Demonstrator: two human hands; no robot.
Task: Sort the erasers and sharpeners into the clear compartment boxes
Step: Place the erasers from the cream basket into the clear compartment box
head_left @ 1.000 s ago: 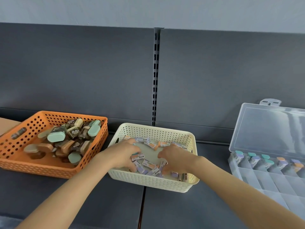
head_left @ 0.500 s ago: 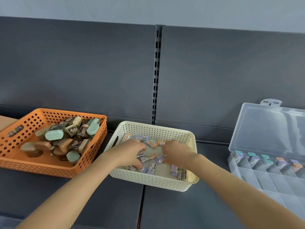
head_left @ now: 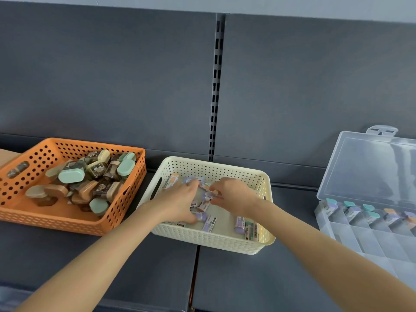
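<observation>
Inside cream basket (head_left: 213, 170), among erasers (head_left: 239, 225): left grip (head_left: 180, 203) curled, hold indiscernible; right grip (head_left: 234, 197) apparently pinching eraser (head_left: 208, 196); compartment box (head_left: 360, 237) cut off rightward.

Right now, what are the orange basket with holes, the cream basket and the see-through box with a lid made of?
Orange perforated basket: probably moulded plastic with a matte finish; its round holes sit in even rows.
Cream basket: likely plastic too; the front wall has a moulded woven pattern.
Clear compartment box: glossy transparent plastic; you can see through the lid, and it shows reflections.
</observation>
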